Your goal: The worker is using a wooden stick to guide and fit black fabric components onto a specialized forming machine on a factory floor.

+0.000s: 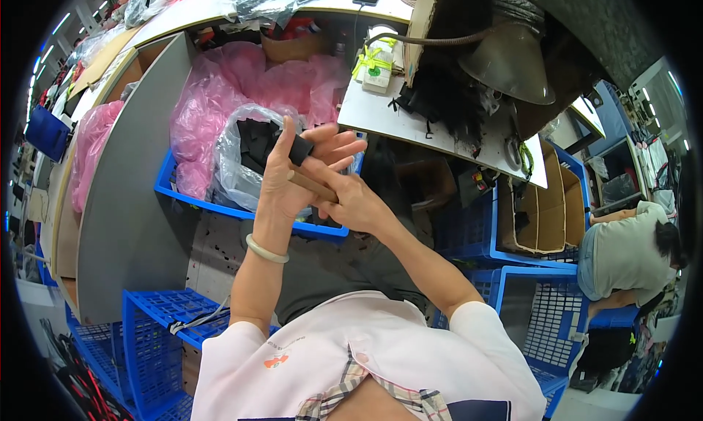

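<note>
Fingers of the left hand are spread and raised at frame centre, thumb and forefinger pinched on a small black fabric piece that sits at the thumb tip, just above the palm. The other left fingers fan out to the right, not touching the black piece as far as I can tell.

Right hand is directly below and right of the left, fingers curled shut around a brown wooden stick. The stick's long axis runs from lower right to upper left, its free end pushed into the left palm area, touching or nearly touching the base of the left thumb; exact contact is hidden by the fingers. The black piece lies just above the stick's upper end, so the stick tip points up-left toward it. Left hand is the nearer one to the black piece; right hand is just beside, separated by the stick's length.

A pale bangle sits on the left wrist.

Behind the hands, upper left of centre: a clear plastic bag of black pieces resting in a blue crate, pink plastic bags behind it. A white work table is upper right of centre. Another person bends over at the far right edge, well apart.
</note>
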{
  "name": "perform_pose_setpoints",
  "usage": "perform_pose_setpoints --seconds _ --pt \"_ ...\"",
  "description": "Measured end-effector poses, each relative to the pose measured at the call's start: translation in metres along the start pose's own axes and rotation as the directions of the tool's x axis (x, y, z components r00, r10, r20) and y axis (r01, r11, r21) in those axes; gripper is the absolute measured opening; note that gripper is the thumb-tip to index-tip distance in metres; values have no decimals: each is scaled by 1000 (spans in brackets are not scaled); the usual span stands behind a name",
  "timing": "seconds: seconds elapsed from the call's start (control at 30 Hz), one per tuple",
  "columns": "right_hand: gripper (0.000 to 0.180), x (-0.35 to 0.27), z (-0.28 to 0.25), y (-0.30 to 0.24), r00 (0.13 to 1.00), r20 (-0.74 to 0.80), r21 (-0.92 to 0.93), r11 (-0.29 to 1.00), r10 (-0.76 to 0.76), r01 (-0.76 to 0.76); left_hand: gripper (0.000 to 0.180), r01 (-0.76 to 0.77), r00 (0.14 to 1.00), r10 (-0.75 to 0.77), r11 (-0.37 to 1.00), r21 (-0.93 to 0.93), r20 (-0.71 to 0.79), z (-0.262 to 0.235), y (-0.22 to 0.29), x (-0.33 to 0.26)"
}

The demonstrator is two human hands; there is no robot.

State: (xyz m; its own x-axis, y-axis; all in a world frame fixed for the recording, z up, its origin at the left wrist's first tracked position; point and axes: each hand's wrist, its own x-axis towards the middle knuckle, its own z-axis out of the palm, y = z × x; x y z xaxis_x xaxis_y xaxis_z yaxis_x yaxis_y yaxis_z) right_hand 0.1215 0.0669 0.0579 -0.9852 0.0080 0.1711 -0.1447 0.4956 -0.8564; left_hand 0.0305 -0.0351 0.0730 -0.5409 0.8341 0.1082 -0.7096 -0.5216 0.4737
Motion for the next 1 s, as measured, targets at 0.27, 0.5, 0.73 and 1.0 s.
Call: perform_pose_setpoints --seconds 0.27,0.5,0.73,1.0 --pt "73 -18 8 -10 985 -165 -328 945 -53 -4 40 -27 904 133 966 256 -407 6 -8 6" --pt "50 -6 15 13 977 -174 -259 963 -122 74 28 11 986 32 967 255 -167 -4 -20 2" --pt "68 1 -1 1 997 8 117 990 83 -84 37 22 941 93 943 332 -326 12 -7 -1" --pt "69 -12 3 -17 995 -94 -160 986 35 -50 37 -168 944 205 973 156 -259 -4 2 0"
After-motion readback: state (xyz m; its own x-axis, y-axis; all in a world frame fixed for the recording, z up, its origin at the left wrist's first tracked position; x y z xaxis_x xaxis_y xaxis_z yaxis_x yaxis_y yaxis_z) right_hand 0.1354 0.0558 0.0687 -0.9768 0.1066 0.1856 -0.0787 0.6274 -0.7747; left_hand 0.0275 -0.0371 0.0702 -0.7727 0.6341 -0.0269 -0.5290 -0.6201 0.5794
